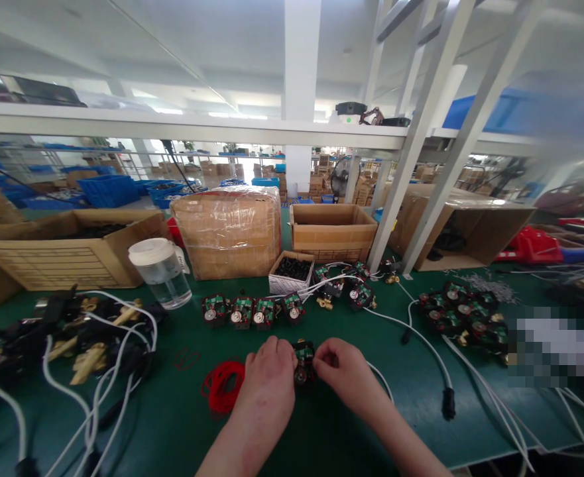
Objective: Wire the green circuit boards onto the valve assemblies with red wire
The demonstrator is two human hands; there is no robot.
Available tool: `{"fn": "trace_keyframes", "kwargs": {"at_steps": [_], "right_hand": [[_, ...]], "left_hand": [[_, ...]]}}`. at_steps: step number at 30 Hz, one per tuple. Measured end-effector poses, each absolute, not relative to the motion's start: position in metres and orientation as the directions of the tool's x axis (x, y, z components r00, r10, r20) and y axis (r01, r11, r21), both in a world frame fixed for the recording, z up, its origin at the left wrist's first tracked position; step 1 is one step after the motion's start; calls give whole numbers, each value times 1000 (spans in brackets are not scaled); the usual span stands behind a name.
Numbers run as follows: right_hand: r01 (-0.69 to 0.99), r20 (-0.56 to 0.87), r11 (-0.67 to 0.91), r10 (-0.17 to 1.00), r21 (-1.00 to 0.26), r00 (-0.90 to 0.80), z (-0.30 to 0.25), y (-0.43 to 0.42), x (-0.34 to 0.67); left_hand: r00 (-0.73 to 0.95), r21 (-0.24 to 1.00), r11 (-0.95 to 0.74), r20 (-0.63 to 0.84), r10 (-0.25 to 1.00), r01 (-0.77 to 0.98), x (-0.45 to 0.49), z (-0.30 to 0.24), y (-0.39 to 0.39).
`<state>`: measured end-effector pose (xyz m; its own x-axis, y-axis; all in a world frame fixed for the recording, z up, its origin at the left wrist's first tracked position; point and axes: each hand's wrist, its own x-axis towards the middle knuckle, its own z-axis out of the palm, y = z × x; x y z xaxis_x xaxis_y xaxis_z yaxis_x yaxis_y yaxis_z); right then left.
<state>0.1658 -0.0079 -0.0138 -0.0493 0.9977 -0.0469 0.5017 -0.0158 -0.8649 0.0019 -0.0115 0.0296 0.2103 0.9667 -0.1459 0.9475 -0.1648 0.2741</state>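
A small black housing with a green circuit board point(302, 363) and a round metal disc lies on the green bench between my hands. My left hand point(270, 374) is curled around its left side, fingers closed against it. At its right edge my right hand point(344, 371) is closed in a pinch; whatever sits between the fingertips is too small to make out. A bundle of thin red wire point(223, 385) lies just left of my left hand. Behind my hands stands a row of similar circuit-board units point(242, 313).
A lidded water jug point(161, 275) stands back left, near cabled brass-fitted parts point(90, 354). Behind are a small box of black pieces point(292, 273), a taped carton point(227, 232) and an open carton point(334, 232). More units point(463, 311) and grey cables point(423, 338) lie right.
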Motion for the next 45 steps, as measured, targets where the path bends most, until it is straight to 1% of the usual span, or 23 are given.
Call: {"fn": "trace_keyframes", "kwargs": {"at_steps": [7, 14, 19, 23, 26, 29, 35, 39, 42, 45], "right_hand": [[602, 143, 136, 989, -787, -36, -16, 0, 164], [662, 281, 252, 958, -706, -65, -22, 2, 159], [709, 327, 294, 940, -641, -94, -25, 2, 158], [732, 350, 319, 929, -602, -117, -28, 3, 158], [751, 355, 325, 926, -575, -129, -29, 3, 158], [762, 350, 324, 927, -561, -136, -29, 3, 157], [744, 335, 301, 936, -596, -109, -31, 4, 156], [692, 341, 303, 936, -656, -88, -30, 5, 157], [630, 309, 283, 948, -723, -71, -28, 5, 159], [547, 246, 234, 968, -803, -53, -27, 7, 163]], "left_hand": [[194, 258, -162, -107, 975, 953, 4, 28, 0], [187, 258, -166, -61, 980, 952, 4, 18, 5], [187, 252, -176, -20, 982, 951, 4, 13, 5], [206, 250, -214, 59, 977, 944, 2, 8, 5], [215, 233, -232, 95, 972, 944, 2, 4, 4], [223, 244, -243, 107, 969, 939, 1, 2, 4], [233, 311, -278, 174, 957, 909, -1, 1, 3], [199, 381, -239, 143, 970, 893, -3, 1, 5], [185, 462, -216, 112, 976, 860, -5, 2, 6], [177, 578, -191, 80, 981, 794, -7, 2, 7]]}}
